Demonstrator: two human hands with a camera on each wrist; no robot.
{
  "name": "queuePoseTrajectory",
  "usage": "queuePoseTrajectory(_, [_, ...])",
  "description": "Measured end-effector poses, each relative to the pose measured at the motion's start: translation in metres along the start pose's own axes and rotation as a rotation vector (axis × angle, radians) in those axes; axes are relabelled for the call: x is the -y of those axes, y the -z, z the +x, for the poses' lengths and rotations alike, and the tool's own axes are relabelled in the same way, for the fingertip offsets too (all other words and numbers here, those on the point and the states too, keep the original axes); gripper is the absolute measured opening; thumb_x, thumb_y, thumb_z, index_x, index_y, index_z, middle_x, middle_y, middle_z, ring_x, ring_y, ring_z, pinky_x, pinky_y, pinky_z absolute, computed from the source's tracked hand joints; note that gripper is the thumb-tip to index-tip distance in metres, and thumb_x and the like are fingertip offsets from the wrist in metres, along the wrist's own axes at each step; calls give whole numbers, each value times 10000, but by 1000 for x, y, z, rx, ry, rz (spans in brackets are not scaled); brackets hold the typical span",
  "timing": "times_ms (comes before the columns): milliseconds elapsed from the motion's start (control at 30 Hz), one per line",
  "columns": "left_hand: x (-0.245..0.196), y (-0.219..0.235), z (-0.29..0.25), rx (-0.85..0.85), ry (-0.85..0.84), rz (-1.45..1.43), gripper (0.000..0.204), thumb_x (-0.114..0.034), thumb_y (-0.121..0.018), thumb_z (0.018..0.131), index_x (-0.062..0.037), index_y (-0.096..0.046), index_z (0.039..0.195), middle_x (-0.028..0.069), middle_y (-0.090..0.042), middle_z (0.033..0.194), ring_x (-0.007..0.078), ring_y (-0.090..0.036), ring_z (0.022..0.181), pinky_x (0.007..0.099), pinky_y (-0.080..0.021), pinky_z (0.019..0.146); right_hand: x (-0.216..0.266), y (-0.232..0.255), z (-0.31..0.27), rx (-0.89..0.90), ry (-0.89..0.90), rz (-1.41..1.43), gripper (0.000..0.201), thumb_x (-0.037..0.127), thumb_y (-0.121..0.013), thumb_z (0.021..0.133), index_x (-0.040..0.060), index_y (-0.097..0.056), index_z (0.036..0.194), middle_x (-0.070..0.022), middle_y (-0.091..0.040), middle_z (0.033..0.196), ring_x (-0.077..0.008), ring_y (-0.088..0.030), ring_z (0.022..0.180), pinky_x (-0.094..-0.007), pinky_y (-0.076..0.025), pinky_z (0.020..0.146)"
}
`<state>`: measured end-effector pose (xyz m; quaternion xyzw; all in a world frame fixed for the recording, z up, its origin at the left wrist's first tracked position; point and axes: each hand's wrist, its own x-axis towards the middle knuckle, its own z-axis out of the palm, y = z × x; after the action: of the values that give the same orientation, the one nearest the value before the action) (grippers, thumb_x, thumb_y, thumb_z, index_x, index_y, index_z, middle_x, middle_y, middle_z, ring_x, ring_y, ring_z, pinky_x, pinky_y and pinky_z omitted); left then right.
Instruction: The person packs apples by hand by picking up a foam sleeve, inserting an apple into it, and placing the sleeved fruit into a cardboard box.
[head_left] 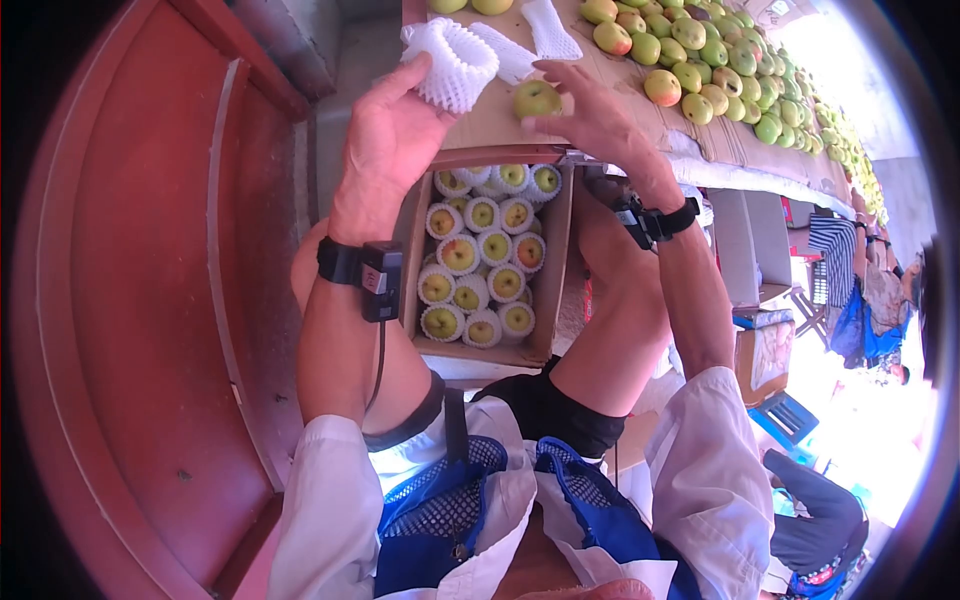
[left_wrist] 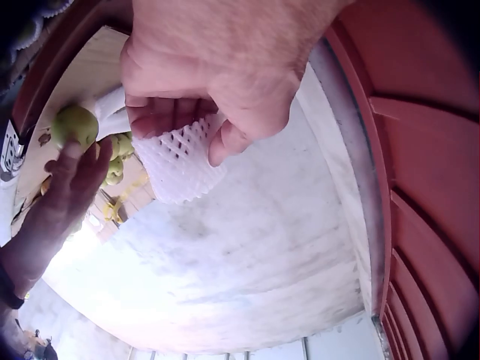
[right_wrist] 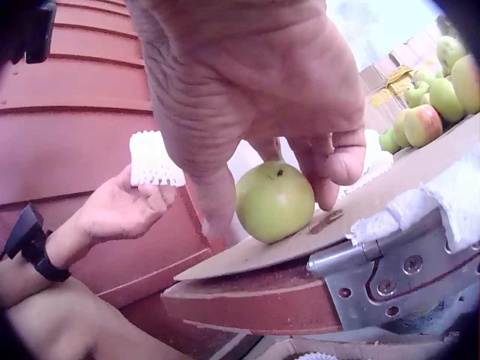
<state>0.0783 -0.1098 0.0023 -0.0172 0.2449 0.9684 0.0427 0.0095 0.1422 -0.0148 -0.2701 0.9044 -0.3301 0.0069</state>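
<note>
My left hand [head_left: 398, 135] holds up a white foam fruit net [head_left: 455, 68]. In the left wrist view, the thumb lies against the outside of the net [left_wrist: 178, 161], with the fingers at its rim. A green apple [right_wrist: 275, 202] sits on the cardboard sheet [head_left: 487, 125] at the tabletop's near edge. Around it reaches my right hand [head_left: 600, 115], thumb on one side and fingers on the other, spread wider than the fruit in the head view. More flattened foam nets [head_left: 550, 30] lie just beyond the apple.
A carton [head_left: 408, 250] of net-wrapped apples stands below, between the knees. Loose apples [head_left: 690, 75] are heaped at the table's far right. A metal hinge [right_wrist: 401, 277] marks the table edge. The red panelled door [head_left: 140, 250] is close on the left.
</note>
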Motion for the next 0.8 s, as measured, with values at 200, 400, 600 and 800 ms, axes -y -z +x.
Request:
queuePoseTrajectory(200, [9,-18,1,208,101,16,575,-72,-589,938,-32,-409,1483,126,-520,1430,295,-493,1351,506,-392,1141,63,43,-12,-32,-173,470,556,513,-520,1034,21,-672,1245,-64,-708,1102,-140,-620,974,-283,-486,819])
queuePoseTrajectory(400, [31,-23,7,284,159,145,547,-125,-583,945,-3,-428,1456,146,-542,1390,298,-515,1318,500,-419,1124,68,42,-17,86,-368,1007,524,477,-531,1049,-14,-666,1174,-49,-695,1043,-145,-565,836,-285,-472,816])
queuePoseTrajectory(600, [36,-26,12,362,137,246,493,-184,-589,943,38,-510,1376,144,-582,1298,273,-565,1186,456,-445,1072,32,41,-12,231,-260,1268,362,379,-632,1012,46,-674,1145,4,-682,1058,-63,-563,885,-236,-386,662])
queuePoseTrajectory(800, [37,-28,16,432,198,216,491,-161,-606,938,53,-499,1367,157,-613,1258,278,-627,1132,458,-506,1028,26,45,-10,263,-229,1411,399,355,-647,1000,27,-594,1221,-49,-658,1111,-142,-614,946,-278,-472,763])
